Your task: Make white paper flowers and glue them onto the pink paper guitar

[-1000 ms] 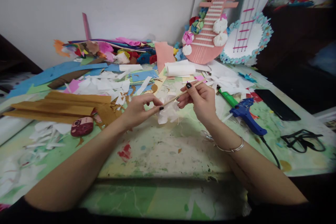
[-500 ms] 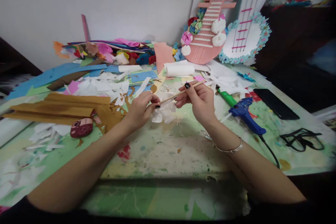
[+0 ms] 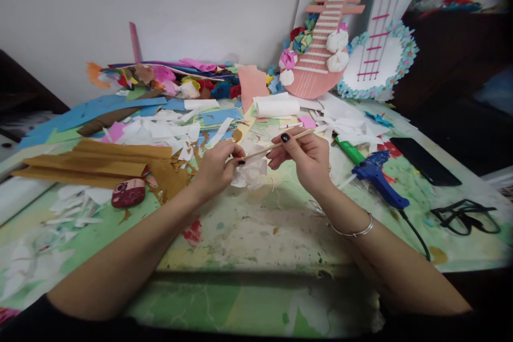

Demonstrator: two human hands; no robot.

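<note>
A thin wooden stick (image 3: pixel 260 153) slants between my two hands, its right end higher. My right hand (image 3: pixel 306 157) grips it between thumb and fingers, with the other fingers curled under. At the stick's lower left end, the thumb and fingers of my left hand (image 3: pixel 218 165) are pinched together. What exactly sits in that pinch is partly hidden; the stick's tip meets it. Beneath the stick, crumpled thin white paper (image 3: pixel 252 173) lies beside my left fingertips, touching or very near them.
A blue glue gun (image 3: pixel 379 176) with a black cord lies right of my hands, near a black phone (image 3: pixel 425 160) and glasses (image 3: pixel 465 216). Brown crepe paper (image 3: pixel 100 163), a dark red case (image 3: pixel 128 193) and white scraps (image 3: pixel 160 128) lie left. A pink paper lute (image 3: pixel 315 64) stands behind.
The whole view has shifted slightly, so everything sits a little further right. My hands keep nearly the same hold, and the stick lies at a slightly flatter slant.
</note>
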